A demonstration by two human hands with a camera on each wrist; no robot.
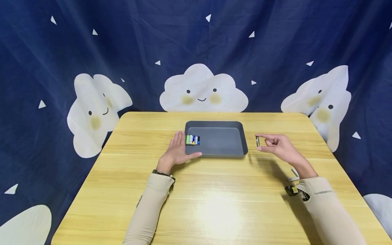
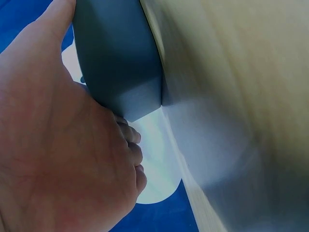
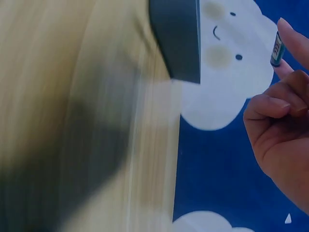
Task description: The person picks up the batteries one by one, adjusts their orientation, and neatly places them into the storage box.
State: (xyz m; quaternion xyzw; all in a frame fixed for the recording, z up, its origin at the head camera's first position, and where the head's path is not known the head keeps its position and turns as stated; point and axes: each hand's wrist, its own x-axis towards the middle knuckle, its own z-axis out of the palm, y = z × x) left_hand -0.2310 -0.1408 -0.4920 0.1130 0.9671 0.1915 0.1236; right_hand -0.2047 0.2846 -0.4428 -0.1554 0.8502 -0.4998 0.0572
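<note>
My right hand (image 1: 280, 147) pinches a battery (image 1: 257, 141) by its two ends between thumb and index finger, just right of the tray and above the table. The same battery (image 3: 276, 50) shows in the right wrist view, with the other fingers curled toward the palm. A grey rectangular tray (image 1: 222, 152) stands near the table's back edge. Along its left wall lies a row of several batteries (image 1: 192, 140), green, white and blue. Against the tray's left side rests my left hand (image 1: 177, 151), fingers straight and thumb stretched along the front rim. In the left wrist view the tray's wall (image 2: 118, 63) hides the batteries.
The wooden table (image 1: 211, 190) carries the tray, and its back edge runs close behind it. A dark blue curtain (image 1: 196, 41) with white clouds hangs beyond the table. Dark wrist devices (image 1: 292, 190) sit at the cuffs of both beige sleeves.
</note>
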